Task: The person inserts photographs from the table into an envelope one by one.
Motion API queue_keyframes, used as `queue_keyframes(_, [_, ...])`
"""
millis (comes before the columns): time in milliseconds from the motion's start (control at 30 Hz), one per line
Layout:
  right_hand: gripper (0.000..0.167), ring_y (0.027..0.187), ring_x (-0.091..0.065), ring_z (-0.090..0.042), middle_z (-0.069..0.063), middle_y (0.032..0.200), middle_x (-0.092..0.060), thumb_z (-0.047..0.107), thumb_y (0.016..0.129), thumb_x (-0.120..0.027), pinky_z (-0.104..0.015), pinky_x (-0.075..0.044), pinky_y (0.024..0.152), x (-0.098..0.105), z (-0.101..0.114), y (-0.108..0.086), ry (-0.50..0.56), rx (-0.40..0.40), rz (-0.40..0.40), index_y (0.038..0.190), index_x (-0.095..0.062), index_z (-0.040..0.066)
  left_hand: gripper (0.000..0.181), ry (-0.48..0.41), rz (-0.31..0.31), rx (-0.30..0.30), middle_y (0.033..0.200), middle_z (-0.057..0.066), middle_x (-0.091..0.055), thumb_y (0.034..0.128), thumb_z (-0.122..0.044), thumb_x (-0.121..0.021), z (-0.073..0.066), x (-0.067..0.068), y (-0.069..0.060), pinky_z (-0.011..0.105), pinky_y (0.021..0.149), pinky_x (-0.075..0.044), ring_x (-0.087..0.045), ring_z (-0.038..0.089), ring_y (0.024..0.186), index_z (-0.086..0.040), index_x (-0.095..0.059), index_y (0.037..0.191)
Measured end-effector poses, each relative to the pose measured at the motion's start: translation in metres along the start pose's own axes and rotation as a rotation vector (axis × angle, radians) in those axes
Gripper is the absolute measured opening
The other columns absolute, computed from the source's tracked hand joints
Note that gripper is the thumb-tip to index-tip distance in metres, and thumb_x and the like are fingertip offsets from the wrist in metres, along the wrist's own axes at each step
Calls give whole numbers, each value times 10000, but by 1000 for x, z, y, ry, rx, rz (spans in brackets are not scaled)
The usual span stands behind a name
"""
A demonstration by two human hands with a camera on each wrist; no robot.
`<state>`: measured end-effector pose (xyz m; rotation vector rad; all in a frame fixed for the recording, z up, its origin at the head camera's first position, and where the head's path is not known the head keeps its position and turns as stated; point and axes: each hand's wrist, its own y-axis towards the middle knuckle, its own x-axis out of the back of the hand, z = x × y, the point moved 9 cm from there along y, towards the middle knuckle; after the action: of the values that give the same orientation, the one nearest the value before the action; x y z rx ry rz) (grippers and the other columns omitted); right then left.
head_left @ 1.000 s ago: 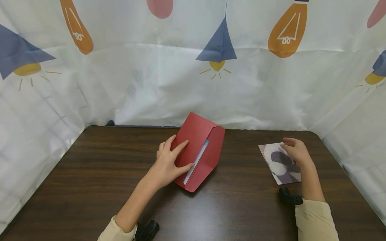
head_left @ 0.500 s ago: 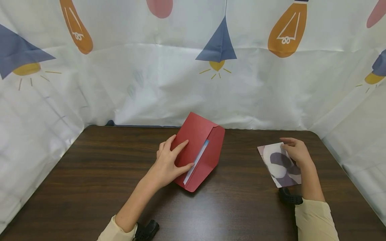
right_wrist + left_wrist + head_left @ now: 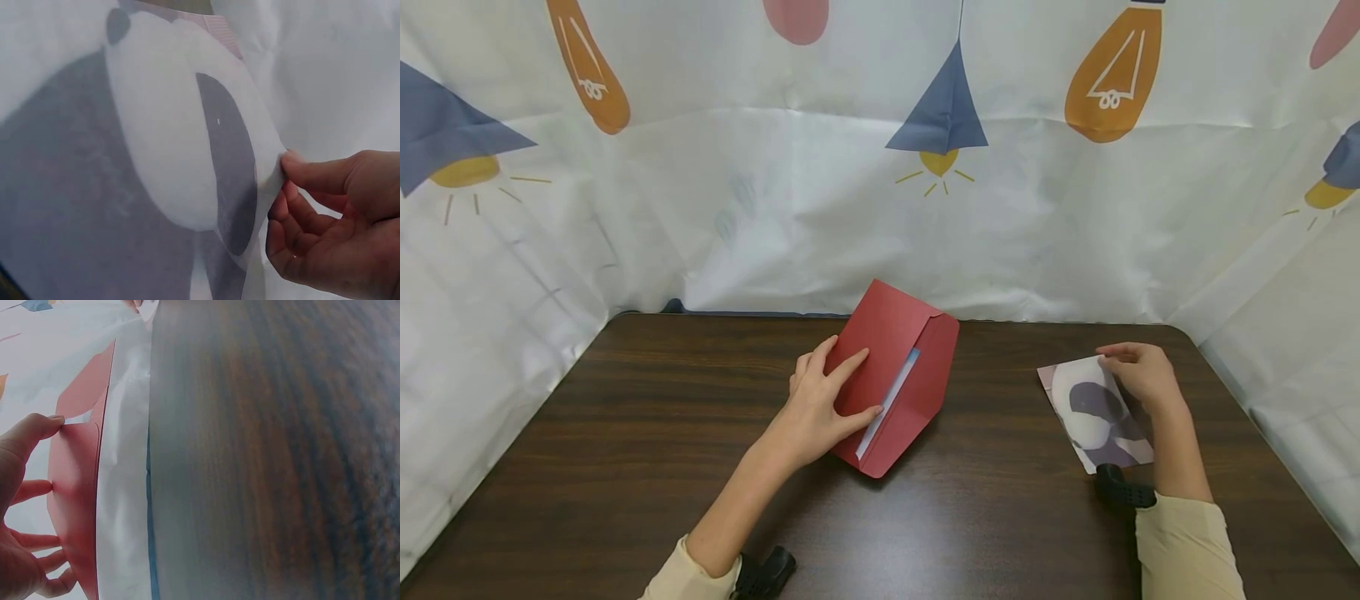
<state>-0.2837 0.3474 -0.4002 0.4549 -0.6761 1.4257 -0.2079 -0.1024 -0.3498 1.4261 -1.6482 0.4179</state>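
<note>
A red envelope (image 3: 901, 325) lies tilted at the table's centre, its flap folded out to the right. A white and pale blue strip of paper (image 3: 901, 382) shows in its slot. My left hand (image 3: 815, 410) rests on the envelope's face with spread fingers, the thumb by the slot; the left wrist view shows its fingertips (image 3: 50, 486) on the red paper. On the right, my right hand (image 3: 1144, 375) pinches the edge of a picture card (image 3: 1093, 408) printed with a white and grey, panda-like figure. In the right wrist view, the card (image 3: 169, 125) is held between thumb and fingers.
The dark wooden table (image 3: 985, 517) reaches back to a white curtain (image 3: 737, 208) printed with lamps and bulbs. Black wrist straps with cameras (image 3: 1122, 487) sit on both forearms.
The card's lower end has swung toward me and its left edge has shifted slightly left, while my right hand kept its pinch. My left hand and the envelope have not moved.
</note>
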Motion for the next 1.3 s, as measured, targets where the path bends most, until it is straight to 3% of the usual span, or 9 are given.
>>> queue_keyframes(200, [410, 1253, -512, -571, -442, 1384, -523, 143, 1097, -538, -636, -464, 966, 3, 7, -2, -21, 24, -11, 1365, -566, -165, 742, -9, 6, 5, 1643, 273, -316, 870, -282, -872, 0, 0, 0, 653, 1042, -457, -337, 470, 1427, -106, -565, 1522])
queue_keyframes(467, [338, 1023, -634, -412, -387, 1232, -622, 116, 1068, -593, -320, -493, 735, 9, 19, -6, -91, 62, -46, 1274, -641, -148, 742, -5, 0, 2, 1639, 274, -320, 865, -270, -874, 0, 0, 0, 653, 1032, -462, -348, 466, 1414, -103, -567, 1518])
queue_keyframes(633, [309, 923, -693, -336, -378, 1200, -652, 95, 1058, -610, -228, -503, 672, 12, 22, -6, -97, 71, -53, 1246, -657, -146, 736, 3, -8, -4, 1630, 278, -330, 861, -259, -876, 0, 1, 0, 656, 1023, -468, -355, 468, 1403, -95, -572, 1511])
queue_keyframes(1033, [289, 780, -703, -160, -357, 1145, -694, 102, 1054, -631, -201, -547, 628, 14, 28, -6, -106, 93, -38, 1204, -671, -141, 746, -1, -12, -6, 1635, 275, -329, 857, -275, -882, -1, 1, 0, 653, 1031, -463, -356, 465, 1408, -99, -573, 1513])
queue_keyframes(1300, [287, 757, -683, -125, -325, 1100, -708, 114, 1054, -640, -207, -548, 636, 15, 32, -8, -120, 95, -29, 1194, -671, -133, 749, 2, -8, -1, 1638, 275, -326, 858, -280, -880, 0, 1, 1, 655, 1034, -461, -351, 468, 1413, -98, -571, 1515])
